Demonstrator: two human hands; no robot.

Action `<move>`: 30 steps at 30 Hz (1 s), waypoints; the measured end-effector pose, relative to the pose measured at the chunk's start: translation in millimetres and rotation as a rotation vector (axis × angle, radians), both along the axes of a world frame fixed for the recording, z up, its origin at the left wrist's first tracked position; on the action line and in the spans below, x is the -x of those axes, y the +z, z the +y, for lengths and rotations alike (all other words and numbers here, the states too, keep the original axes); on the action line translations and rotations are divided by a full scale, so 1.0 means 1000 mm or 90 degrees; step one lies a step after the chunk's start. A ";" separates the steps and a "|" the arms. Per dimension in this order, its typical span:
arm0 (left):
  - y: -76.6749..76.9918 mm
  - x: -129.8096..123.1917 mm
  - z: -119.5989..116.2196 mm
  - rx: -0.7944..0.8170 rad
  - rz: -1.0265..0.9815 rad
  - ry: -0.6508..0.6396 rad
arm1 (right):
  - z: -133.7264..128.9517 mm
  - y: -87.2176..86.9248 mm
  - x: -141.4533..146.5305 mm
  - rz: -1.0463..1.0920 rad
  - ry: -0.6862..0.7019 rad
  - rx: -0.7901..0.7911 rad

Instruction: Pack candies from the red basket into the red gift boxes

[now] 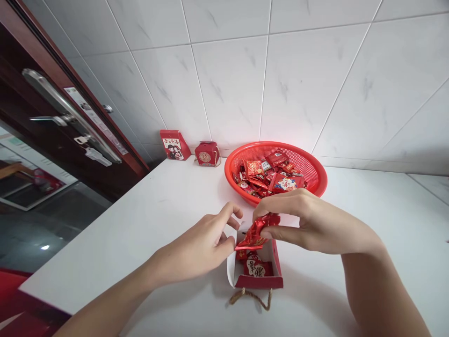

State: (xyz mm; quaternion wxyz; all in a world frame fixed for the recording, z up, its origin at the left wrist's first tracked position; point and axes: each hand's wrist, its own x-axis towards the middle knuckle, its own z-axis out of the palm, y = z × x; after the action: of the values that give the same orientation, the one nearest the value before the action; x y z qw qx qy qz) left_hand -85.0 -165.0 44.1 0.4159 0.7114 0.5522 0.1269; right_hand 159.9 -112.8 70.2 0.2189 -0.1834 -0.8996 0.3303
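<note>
Head view: the right hand point(308, 222) pinches a red wrapped packet point(256, 234) between thumb and fingers, above the open red box point(259, 282). The left hand point(206, 238) is at the box's left side, thumb and fingers parted; contact with the box cannot be confirmed. The box sits on the white desk point(168, 215), red packets point(258, 268) inside, rope handle point(253, 294) at its near end. A red basket point(318, 175) of wrapped packets point(286, 182) stands just beyond it.

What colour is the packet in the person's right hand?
The packet in the right hand is shiny red, seen best in the head view.
</note>
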 end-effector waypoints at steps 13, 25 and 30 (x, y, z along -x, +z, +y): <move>-0.004 -0.008 -0.004 -0.100 0.046 -0.111 | -0.008 -0.001 0.009 -0.262 -0.004 -0.047; -0.007 -0.013 -0.017 -0.063 0.084 -0.116 | -0.032 -0.006 0.029 -0.405 -0.006 -0.109; -0.007 -0.014 -0.014 -0.067 0.071 -0.120 | -0.038 -0.008 0.043 -0.455 -0.040 -0.148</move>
State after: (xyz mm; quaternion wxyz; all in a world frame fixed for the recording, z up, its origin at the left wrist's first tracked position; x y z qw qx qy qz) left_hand -71.3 -178.7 37.1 0.3567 0.7869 0.4977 0.0768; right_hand 116.9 -150.4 62.6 -0.0791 -0.2886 -0.9447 0.1341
